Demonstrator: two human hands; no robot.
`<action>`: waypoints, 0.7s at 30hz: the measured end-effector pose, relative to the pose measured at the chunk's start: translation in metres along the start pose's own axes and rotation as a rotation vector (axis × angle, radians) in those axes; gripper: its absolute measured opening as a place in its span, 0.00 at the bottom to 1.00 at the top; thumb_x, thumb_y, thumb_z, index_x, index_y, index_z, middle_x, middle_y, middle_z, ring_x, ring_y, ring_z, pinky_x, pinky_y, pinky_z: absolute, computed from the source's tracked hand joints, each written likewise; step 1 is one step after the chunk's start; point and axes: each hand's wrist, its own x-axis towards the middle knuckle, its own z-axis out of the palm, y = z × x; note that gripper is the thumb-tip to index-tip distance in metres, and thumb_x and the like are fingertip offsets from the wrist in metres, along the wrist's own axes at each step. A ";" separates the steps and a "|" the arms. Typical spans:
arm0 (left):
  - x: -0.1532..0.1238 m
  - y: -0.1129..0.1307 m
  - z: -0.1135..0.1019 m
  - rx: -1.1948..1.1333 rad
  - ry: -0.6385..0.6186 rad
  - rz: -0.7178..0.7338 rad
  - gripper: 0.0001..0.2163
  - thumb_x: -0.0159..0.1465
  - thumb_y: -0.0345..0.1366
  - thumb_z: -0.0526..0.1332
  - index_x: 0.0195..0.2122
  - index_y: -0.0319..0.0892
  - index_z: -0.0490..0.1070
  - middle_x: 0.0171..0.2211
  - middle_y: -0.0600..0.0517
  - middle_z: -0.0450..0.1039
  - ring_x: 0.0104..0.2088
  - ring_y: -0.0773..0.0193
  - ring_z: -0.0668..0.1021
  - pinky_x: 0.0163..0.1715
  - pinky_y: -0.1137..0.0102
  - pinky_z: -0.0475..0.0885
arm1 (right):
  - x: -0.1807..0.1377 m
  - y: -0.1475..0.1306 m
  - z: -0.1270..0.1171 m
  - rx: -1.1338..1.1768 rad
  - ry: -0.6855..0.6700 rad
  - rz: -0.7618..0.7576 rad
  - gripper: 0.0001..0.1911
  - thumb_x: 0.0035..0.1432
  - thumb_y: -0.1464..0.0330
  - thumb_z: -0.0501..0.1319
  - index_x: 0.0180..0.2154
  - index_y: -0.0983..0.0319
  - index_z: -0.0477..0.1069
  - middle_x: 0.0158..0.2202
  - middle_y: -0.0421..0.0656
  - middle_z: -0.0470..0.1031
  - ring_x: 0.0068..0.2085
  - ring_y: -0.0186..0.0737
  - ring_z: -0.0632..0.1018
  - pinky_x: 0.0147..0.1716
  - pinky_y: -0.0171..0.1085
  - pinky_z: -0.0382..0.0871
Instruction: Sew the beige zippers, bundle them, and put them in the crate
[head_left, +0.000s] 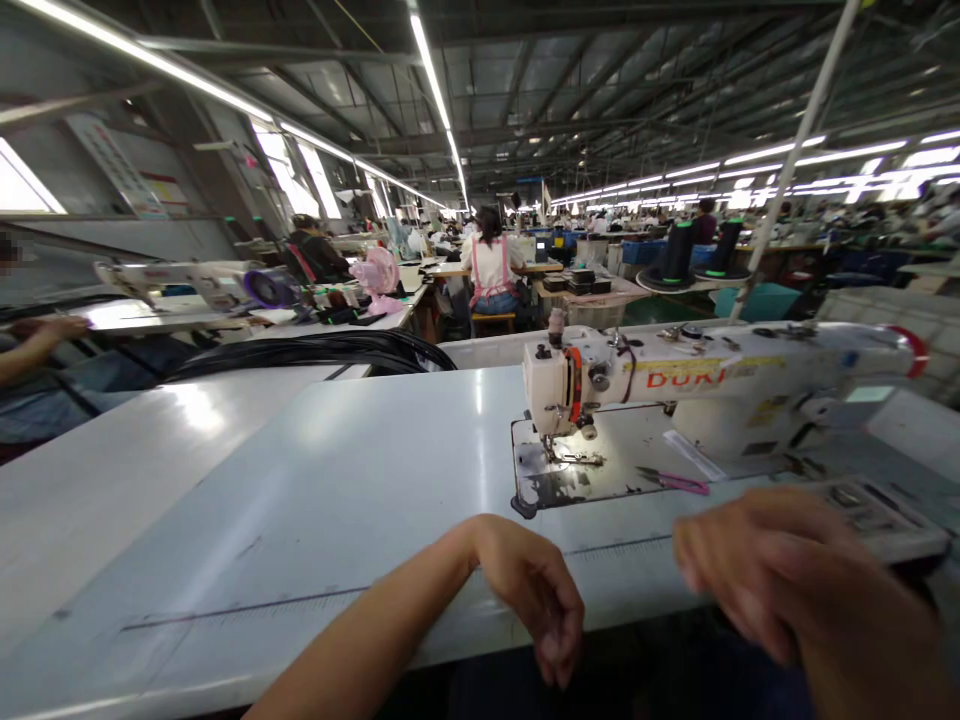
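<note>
My left hand [536, 590] hangs over the front edge of the white sewing table [337, 480], wrist bent, fingers loosely curled downward and holding nothing. My right hand [757, 570] hovers at the table's front right edge, blurred by motion, so its fingers do not read clearly. Behind both hands stands a white sewing machine [712, 385] with red lettering, its needle area lit over the metal plate [592, 475]. Pink-handled snips [675, 482] lie on that plate, just beyond my right hand.
A bundle of black cables [315, 352] lies at the table's far edge. Another person's arm [37, 345] rests at the far left. A seated worker in a pink apron [491, 270] faces away. Black thread cones [679, 255] and a white pole [795, 150] stand behind the machine.
</note>
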 end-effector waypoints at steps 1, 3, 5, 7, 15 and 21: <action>0.007 -0.003 0.002 0.017 -0.013 0.012 0.19 0.50 0.49 0.68 0.34 0.39 0.72 0.35 0.49 0.73 0.36 0.60 0.77 0.43 0.68 0.71 | 0.011 0.001 0.015 0.097 -0.124 0.009 0.26 0.56 0.48 0.53 0.20 0.61 0.72 0.18 0.43 0.71 0.26 0.38 0.74 0.33 0.37 0.70; 0.017 -0.012 0.003 0.071 0.054 0.049 0.19 0.50 0.51 0.68 0.33 0.40 0.72 0.34 0.49 0.73 0.34 0.61 0.76 0.42 0.69 0.71 | 0.036 0.009 0.052 0.293 -0.293 0.104 0.21 0.55 0.52 0.56 0.28 0.63 0.74 0.23 0.43 0.74 0.28 0.37 0.75 0.31 0.35 0.69; 0.023 -0.019 0.002 0.117 0.157 0.085 0.20 0.50 0.52 0.67 0.33 0.40 0.72 0.33 0.50 0.72 0.33 0.61 0.76 0.41 0.68 0.71 | 0.059 0.023 0.092 0.316 -0.215 0.228 0.21 0.50 0.52 0.60 0.31 0.65 0.73 0.29 0.46 0.76 0.23 0.34 0.73 0.19 0.31 0.64; 0.024 -0.022 0.002 0.140 0.197 0.104 0.21 0.50 0.54 0.66 0.34 0.41 0.72 0.34 0.50 0.72 0.33 0.60 0.76 0.42 0.65 0.71 | 0.074 0.036 0.129 0.321 -0.158 0.282 0.24 0.50 0.50 0.59 0.34 0.66 0.71 0.32 0.47 0.77 0.18 0.30 0.69 0.12 0.29 0.56; -0.017 0.006 -0.004 -0.110 0.354 0.219 0.16 0.49 0.44 0.70 0.30 0.37 0.72 0.32 0.49 0.72 0.30 0.63 0.76 0.29 0.70 0.74 | 0.071 0.038 0.171 0.119 -0.115 0.176 0.18 0.56 0.57 0.54 0.26 0.65 0.71 0.20 0.42 0.73 0.20 0.35 0.72 0.19 0.31 0.64; -0.040 -0.008 -0.060 0.184 1.566 0.093 0.06 0.55 0.33 0.60 0.24 0.35 0.71 0.24 0.50 0.70 0.27 0.64 0.73 0.29 0.70 0.71 | 0.037 0.038 0.169 -0.173 -0.135 0.012 0.24 0.60 0.57 0.49 0.36 0.66 0.76 0.35 0.51 0.79 0.36 0.46 0.79 0.38 0.38 0.71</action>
